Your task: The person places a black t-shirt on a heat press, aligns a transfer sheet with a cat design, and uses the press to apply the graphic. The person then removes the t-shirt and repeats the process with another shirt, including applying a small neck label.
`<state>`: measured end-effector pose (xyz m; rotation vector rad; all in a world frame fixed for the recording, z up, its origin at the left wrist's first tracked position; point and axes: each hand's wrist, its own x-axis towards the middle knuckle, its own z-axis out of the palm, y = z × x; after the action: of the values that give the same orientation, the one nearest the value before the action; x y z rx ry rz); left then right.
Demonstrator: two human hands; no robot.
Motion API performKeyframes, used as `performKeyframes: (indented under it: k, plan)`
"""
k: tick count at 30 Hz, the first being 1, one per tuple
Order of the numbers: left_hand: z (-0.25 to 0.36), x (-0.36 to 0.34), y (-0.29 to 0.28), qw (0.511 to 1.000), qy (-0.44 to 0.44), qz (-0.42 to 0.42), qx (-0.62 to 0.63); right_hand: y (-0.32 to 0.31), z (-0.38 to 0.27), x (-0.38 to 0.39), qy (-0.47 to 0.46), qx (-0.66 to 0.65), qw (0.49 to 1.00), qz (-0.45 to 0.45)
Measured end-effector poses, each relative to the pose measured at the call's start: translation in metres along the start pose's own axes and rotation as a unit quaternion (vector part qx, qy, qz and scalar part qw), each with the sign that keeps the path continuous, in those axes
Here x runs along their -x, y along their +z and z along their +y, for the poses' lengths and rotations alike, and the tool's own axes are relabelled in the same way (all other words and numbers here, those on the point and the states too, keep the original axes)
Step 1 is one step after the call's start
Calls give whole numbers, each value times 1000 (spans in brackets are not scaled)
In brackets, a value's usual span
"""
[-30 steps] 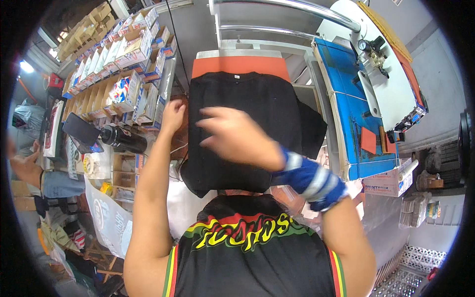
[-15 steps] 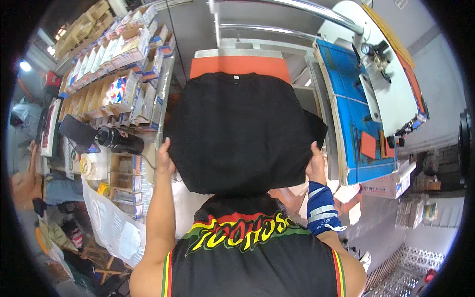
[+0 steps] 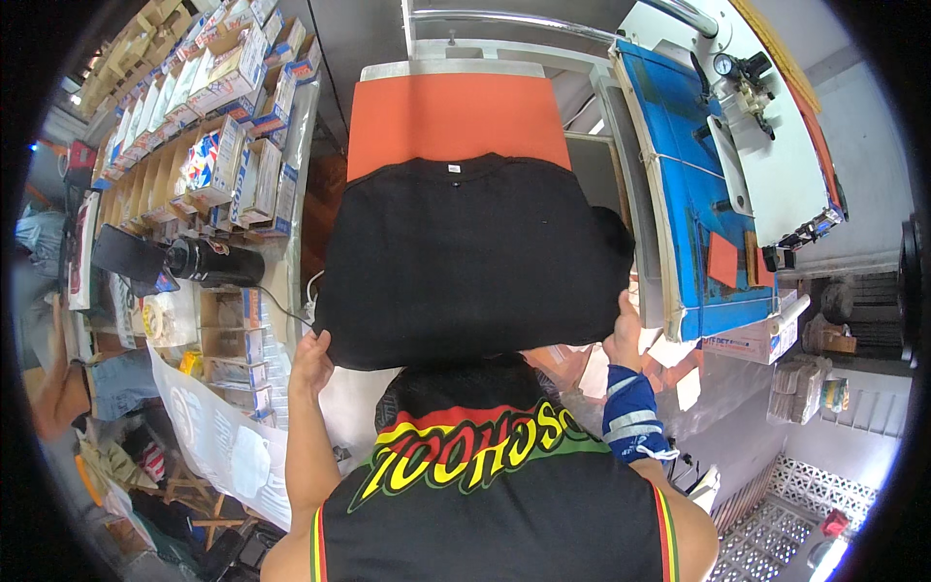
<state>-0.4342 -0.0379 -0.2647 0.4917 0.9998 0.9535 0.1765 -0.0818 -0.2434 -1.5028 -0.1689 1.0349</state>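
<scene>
A black T-shirt [image 3: 475, 262] spreads between my hands, its collar and small white neck label toward the far side. Its far part lies over an orange flat board [image 3: 456, 116], and the near edge comes close to my body. My left hand [image 3: 310, 362] is closed on the shirt's near left corner. At the right side of the cloth my right hand [image 3: 624, 330] pinches the edge, thumb uppermost. A blue wrap with pale stripes [image 3: 635, 412] covers my right wrist.
Shelves of cardboard boxes [image 3: 194, 145] and a black cylinder [image 3: 218, 262] stand left. On the right are a blue panel [image 3: 684, 194] and a white machine top with a pressure gauge [image 3: 724, 65]. Metal bars cross the far side. Another person's arm [image 3: 53, 378] shows far left.
The shirt has come nearer my body, so more of the orange board shows beyond its collar. My left hand has moved nearer too; both hands keep hold. The view has shifted slightly.
</scene>
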Motion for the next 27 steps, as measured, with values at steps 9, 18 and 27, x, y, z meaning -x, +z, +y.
performKeyframes:
  k: [9,18,27]
  plan:
    - [8,-42,-60,914,-86,296,-264,44,-101,100,-353,475,797,-115]
    - [49,-56,98,775,393,164,-466,-30,-218,4,-211,672,618,349]
    - [65,-20,282,748,430,-127,-489,128,-64,109,-269,361,864,-224]
